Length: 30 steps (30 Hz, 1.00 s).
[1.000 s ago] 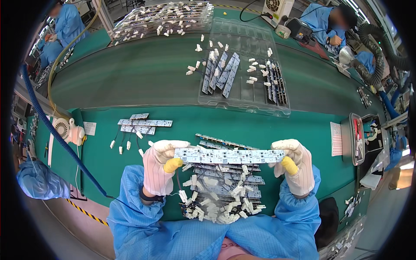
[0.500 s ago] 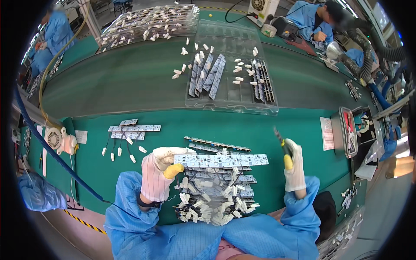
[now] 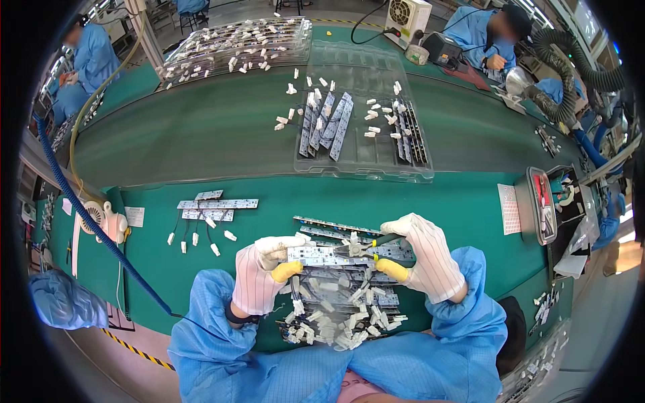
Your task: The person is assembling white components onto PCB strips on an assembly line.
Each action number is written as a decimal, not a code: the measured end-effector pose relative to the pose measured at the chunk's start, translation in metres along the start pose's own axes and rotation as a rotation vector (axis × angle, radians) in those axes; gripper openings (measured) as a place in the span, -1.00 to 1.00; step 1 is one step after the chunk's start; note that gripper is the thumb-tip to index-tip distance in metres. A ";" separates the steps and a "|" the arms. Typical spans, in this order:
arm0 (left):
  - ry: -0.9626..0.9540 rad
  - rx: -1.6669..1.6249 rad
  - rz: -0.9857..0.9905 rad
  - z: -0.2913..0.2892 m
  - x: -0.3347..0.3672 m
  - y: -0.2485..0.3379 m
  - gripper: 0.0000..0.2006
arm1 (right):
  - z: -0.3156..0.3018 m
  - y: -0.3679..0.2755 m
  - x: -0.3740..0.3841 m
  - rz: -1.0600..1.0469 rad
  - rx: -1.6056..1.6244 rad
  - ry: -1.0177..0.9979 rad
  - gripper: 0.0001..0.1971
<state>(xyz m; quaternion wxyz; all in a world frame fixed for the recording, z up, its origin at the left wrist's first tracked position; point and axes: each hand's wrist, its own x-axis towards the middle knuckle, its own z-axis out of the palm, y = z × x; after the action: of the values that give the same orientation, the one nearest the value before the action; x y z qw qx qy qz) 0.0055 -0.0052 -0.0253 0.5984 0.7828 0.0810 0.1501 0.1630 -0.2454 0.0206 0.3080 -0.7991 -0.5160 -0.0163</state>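
Note:
My left hand (image 3: 263,272), in a striped white glove with yellow fingertip covers, grips the left end of a long white circuit board strip (image 3: 308,255). In my right hand (image 3: 424,258), gloved the same way, is a pair of small pliers (image 3: 355,250) with yellow on the handles. Their jaws lie over the middle of that strip; whether they bite on anything is too small to tell. Below and behind it is a stack of similar circuit boards (image 3: 336,221), with a heap of white connectors (image 3: 342,319) on wires at the near side, close to my body.
Several wired boards (image 3: 218,204) lie left on the green mat. A clear plastic tray (image 3: 363,176) with boards rests beyond, beside stacked loaded trays (image 3: 235,50). A small fan (image 3: 94,218) and blue coiled hose (image 3: 101,235) are left, a metal tool box (image 3: 539,208) right. Co-workers sit far off.
My right hand has moved left with the pliers, from beside the stack onto the circuit board strip. My left hand still holds the strip's left end. The whole view has shifted slightly.

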 end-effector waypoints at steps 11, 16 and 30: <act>0.007 -0.014 -0.045 0.001 -0.001 -0.005 -0.72 | -0.006 0.003 -0.004 0.242 0.114 -0.070 -0.65; 0.091 -0.128 -0.032 0.001 0.004 0.008 -0.74 | -0.008 0.086 -0.057 0.632 -0.394 0.068 -0.58; 0.148 -0.539 -0.023 0.002 0.004 0.005 -0.53 | -0.006 0.003 0.005 0.504 1.014 0.216 -0.51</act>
<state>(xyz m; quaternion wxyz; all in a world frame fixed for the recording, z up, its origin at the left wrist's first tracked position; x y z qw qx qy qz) 0.0100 -0.0068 -0.0201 0.7792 0.5813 0.0906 0.2162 0.1696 -0.2457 0.0257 0.6979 -0.6437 -0.2186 0.2253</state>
